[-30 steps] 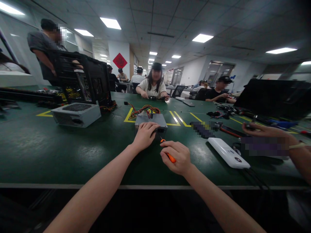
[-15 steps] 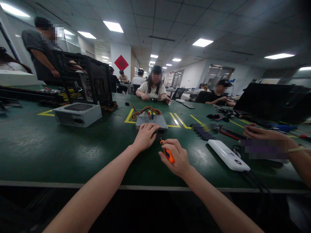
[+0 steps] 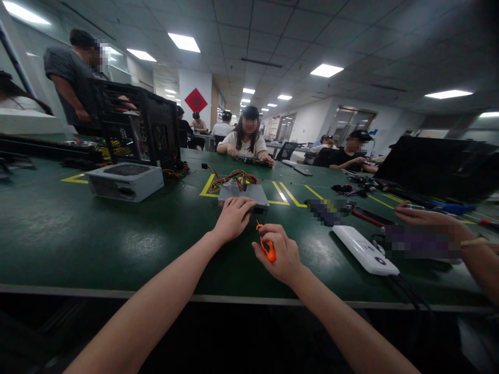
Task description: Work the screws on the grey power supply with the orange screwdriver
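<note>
A grey metal power supply unit (image 3: 245,195) sits on the green table in front of me, its bundle of coloured cables (image 3: 234,179) lying behind it. My left hand (image 3: 235,215) grips its near left side, fingers over the top and covering part of the front face. In my right hand (image 3: 280,250) is an orange and black screwdriver (image 3: 268,250), closed in the fingers. Its thin shaft points up and away toward the unit's near face; whether the tip touches a screw I cannot tell.
A second power supply (image 3: 127,182) stands left, beside an open black computer case (image 3: 142,124). To the right lie a white power bank (image 3: 364,249) with cables and a dark screen (image 3: 436,166). Another person's hand (image 3: 424,214) reaches in from the right. A person (image 3: 245,140) sits opposite.
The screwdriver has turned slightly in my right hand, its handle shifting a little left, and the fingers have moved with it. My left hand and the power supply have stayed in place.
</note>
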`<state>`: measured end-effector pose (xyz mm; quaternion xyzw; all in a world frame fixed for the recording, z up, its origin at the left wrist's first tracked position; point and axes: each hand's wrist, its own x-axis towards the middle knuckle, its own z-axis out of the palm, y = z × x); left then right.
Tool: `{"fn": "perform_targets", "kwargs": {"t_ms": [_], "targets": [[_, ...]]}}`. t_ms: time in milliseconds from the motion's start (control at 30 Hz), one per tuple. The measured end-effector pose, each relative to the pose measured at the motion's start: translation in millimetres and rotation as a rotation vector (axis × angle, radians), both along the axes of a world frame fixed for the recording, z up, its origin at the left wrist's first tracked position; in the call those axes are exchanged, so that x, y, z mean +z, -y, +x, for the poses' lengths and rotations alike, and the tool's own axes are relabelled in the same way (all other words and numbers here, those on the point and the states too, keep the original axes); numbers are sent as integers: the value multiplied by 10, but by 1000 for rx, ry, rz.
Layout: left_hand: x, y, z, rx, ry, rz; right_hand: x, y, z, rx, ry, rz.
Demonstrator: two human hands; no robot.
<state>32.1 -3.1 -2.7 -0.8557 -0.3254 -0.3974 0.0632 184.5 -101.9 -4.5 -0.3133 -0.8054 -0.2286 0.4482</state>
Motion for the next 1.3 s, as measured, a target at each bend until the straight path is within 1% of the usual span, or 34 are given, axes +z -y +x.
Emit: {"fn": "perform_targets", "kwargs": {"t_ms": [100,167,233,300,333,400,467,533,600,700,767,867,933,1067,1133,1300], "targets": [[-7,4,6,7,9,8,2,6,-5,-38,112,58],[-10,3,12,14,15,12,13,18,-12,-53,171,70],[-11,1,17,15,13,12,19,27,-16,-45,143,16],[-10,-1,18,15,5,6,15,28,-17,-31,65,-46],[-9,-1,17,15,2,3,9,25,-16,-21,42,-52],[-6,3,15,18,2,-1,-1,18,-13,-16,80,-2],[-4,9,13,19,4,0,-4,15,-14,-31,176,67],[-3,14,12,22,7,2,1,19,-18,-55,221,87],[-3,15,12,25,5,6,5,25,-23,-62,181,28],[-8,14,17,29,1,13,-1,29,-25,-33,72,-65],[-13,13,24,34,3,21,-7,24,-25,-13,81,-31],[-22,6,34,67,20,35,1,20,-25,-27,175,68],[-27,-1,36,91,31,40,18,25,-27,-34,191,75],[-29,-13,33,90,25,47,30,40,-21,-26,64,-68],[-27,-14,32,95,28,45,12,37,-13,-18,16,-90],[-20,-4,34,101,33,35,-25,15,-4,-31,140,50]]}}
